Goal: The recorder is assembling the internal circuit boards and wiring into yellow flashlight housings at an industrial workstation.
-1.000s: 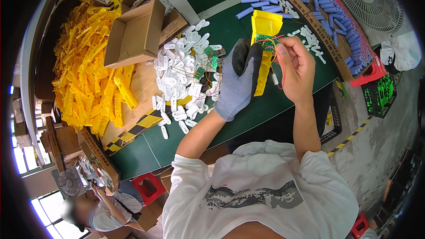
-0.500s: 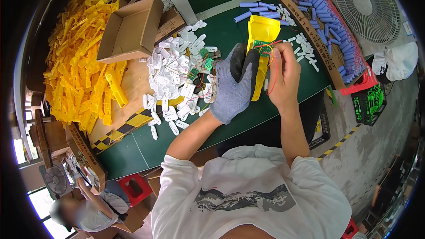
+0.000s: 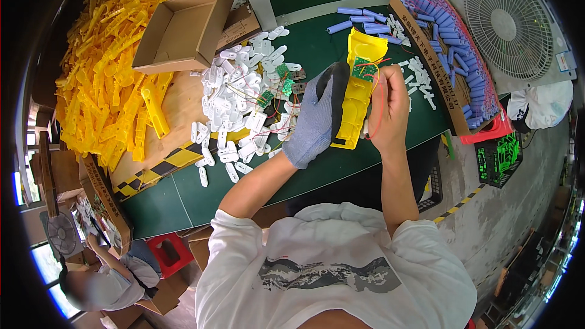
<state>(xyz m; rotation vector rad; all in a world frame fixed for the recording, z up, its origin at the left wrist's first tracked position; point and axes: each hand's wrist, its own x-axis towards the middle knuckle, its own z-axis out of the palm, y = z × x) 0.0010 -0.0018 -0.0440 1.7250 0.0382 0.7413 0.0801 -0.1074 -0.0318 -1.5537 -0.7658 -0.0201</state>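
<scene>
My left hand [image 3: 318, 113], in a grey glove with black fingers, grips a long yellow plastic housing [image 3: 354, 116] by its left side. Inside the upper part of the housing sits a green circuit board [image 3: 365, 69] with thin red and yellow wires. My bare right hand [image 3: 390, 106] is pinched at the board's right edge, on a red wire [image 3: 382, 109] that loops down beside the housing. To the left lies a heap of white plastic covers [image 3: 228, 97], with more green boards [image 3: 284, 85] and wires on its right side.
Yellow housings [image 3: 100, 73] are piled at the left beside an open cardboard box [image 3: 183, 30]. Purple cylindrical cells [image 3: 365, 18] lie behind my hands; more fill a carton [image 3: 454, 85] at right, near a fan [image 3: 503, 18]. Another person [image 3: 109, 280] sits at lower left.
The left thumb has drawn back from the circuit board, and the housing has turned so more of its inside shows. My right hand stays beside the board with the wire.
</scene>
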